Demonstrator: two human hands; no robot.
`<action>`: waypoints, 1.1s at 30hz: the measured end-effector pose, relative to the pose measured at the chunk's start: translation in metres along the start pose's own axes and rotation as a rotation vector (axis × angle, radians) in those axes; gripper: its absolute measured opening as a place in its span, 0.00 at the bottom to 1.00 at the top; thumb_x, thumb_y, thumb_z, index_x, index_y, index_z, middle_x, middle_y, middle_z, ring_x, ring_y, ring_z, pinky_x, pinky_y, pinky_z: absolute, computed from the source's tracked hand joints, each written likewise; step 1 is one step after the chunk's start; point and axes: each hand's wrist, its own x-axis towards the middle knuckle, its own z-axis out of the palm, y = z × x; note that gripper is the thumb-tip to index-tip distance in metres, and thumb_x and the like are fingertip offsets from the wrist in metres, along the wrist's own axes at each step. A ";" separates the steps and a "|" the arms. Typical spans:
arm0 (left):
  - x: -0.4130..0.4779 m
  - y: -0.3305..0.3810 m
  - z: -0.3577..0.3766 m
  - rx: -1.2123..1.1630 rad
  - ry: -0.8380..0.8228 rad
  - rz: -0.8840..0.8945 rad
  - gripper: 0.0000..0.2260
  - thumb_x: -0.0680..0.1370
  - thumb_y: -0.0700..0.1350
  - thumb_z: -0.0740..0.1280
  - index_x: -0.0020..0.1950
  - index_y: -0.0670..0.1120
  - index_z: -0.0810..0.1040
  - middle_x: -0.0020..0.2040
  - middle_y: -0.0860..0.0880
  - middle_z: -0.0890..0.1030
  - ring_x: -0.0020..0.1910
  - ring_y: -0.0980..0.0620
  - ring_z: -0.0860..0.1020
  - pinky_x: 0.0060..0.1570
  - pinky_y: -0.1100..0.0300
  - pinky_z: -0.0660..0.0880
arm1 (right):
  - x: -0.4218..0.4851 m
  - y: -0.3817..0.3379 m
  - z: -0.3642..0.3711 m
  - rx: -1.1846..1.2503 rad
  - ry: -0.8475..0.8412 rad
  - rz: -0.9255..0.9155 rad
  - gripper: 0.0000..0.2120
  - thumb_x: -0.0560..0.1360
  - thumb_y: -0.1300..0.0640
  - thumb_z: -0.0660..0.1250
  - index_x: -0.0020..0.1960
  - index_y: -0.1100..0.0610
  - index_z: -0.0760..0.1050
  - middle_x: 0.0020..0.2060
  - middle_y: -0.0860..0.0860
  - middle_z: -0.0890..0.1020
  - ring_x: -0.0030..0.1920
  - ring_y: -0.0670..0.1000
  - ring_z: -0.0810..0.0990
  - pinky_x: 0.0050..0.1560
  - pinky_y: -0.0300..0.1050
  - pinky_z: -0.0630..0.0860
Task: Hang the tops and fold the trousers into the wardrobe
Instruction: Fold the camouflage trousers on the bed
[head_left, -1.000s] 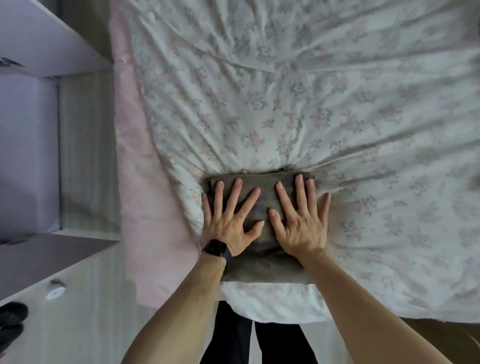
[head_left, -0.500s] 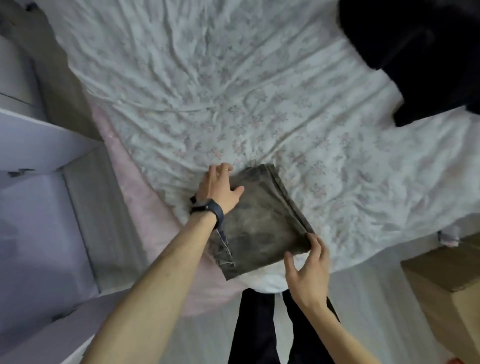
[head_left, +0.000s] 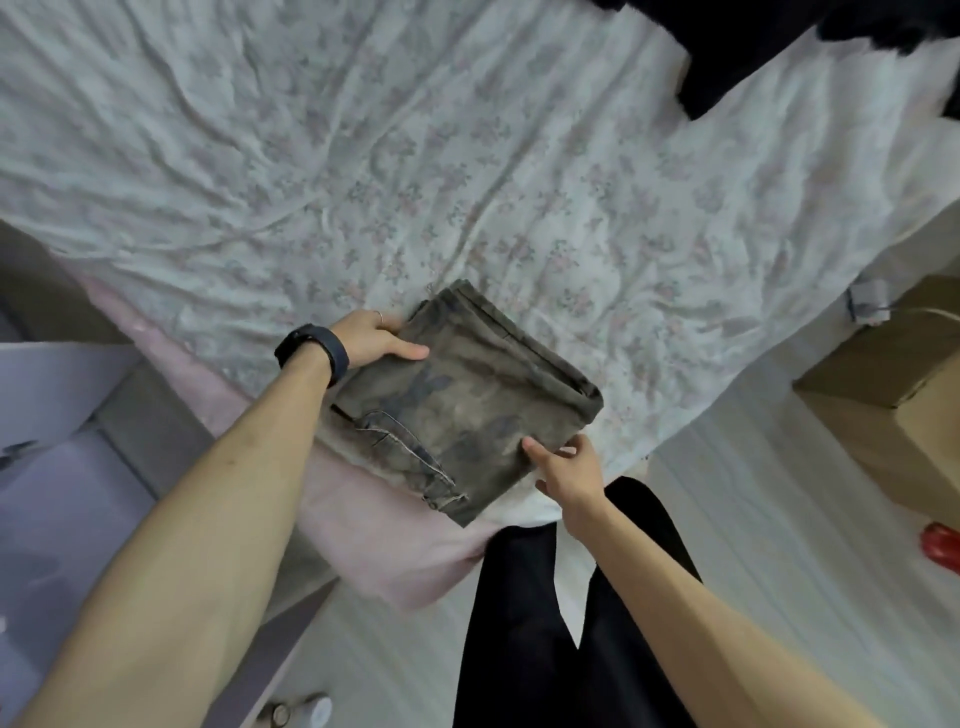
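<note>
Two hands (head_left: 371, 340) (head_left: 571, 467) gripping opposite edges of folded grey-brown denim trousers (head_left: 467, 405), wrinkled floral bedsheet (head_left: 415, 156)

No legible text; the print on the trousers (head_left: 483, 395) seems wordless.

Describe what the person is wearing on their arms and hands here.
Both forearms are bare, no sleeves in view. A dark wristband, watch-like, sits at the left hand, which also has a thin ring on one finger. The right hand wears nothing visible.

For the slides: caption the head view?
Left hand and right hand grip folded trousers at the edge of the bed.
</note>
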 end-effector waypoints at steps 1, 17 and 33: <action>-0.009 0.000 -0.002 -0.047 -0.001 0.016 0.20 0.67 0.58 0.79 0.56 0.53 0.81 0.55 0.55 0.82 0.45 0.60 0.81 0.39 0.68 0.76 | -0.001 -0.003 0.000 0.017 0.022 -0.017 0.17 0.72 0.48 0.77 0.53 0.50 0.72 0.51 0.49 0.82 0.51 0.50 0.82 0.53 0.51 0.80; -0.275 -0.039 0.006 -1.127 0.388 0.310 0.30 0.63 0.51 0.82 0.62 0.55 0.77 0.54 0.47 0.86 0.49 0.48 0.85 0.45 0.55 0.80 | -0.173 -0.238 -0.036 -0.302 -0.497 -0.700 0.30 0.73 0.59 0.77 0.64 0.32 0.72 0.50 0.53 0.87 0.49 0.53 0.87 0.40 0.45 0.83; -0.513 -0.147 0.127 -1.453 1.032 0.321 0.26 0.65 0.46 0.81 0.60 0.59 0.77 0.52 0.45 0.86 0.48 0.43 0.85 0.38 0.53 0.81 | -0.359 -0.203 0.037 -0.732 -1.139 -1.023 0.30 0.77 0.69 0.70 0.67 0.38 0.72 0.50 0.55 0.83 0.45 0.50 0.86 0.40 0.60 0.84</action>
